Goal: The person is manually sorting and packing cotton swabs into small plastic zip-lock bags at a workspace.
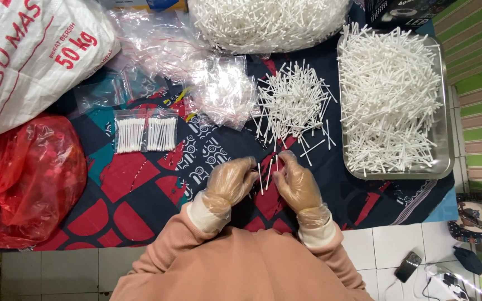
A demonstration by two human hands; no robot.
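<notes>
Both gloved hands sit close together low in the head view, left hand (231,181) and right hand (297,184), each in a thin clear plastic glove over a peach sleeve. Between them a few cotton swabs (268,173) stand nearly upright in the frame, long axis running away from the person, slightly tilted. Fingertips of both hands pinch in toward this small bunch; the left hand is curled narrow on the swabs' left side, the right hand curled narrow on their right side with its thumb tip up near the top ends. Exact contact per finger is hard to tell through the glove film.

Just beyond the grip, straight ahead and a bit to the right, lies the loose pile of swabs (292,103) on the patterned cloth (140,189), its nearest strays almost touching the right hand's fingertips, so the right hand is the nearer one. Farther right of the grip is a metal tray (446,139) heaped with swabs. Ahead-left of the left hand, well apart, two small filled bags of swabs (145,134) lie side by side, with empty clear bags (224,89) beyond them. Far left sits a red plastic bag (23,178)
</notes>
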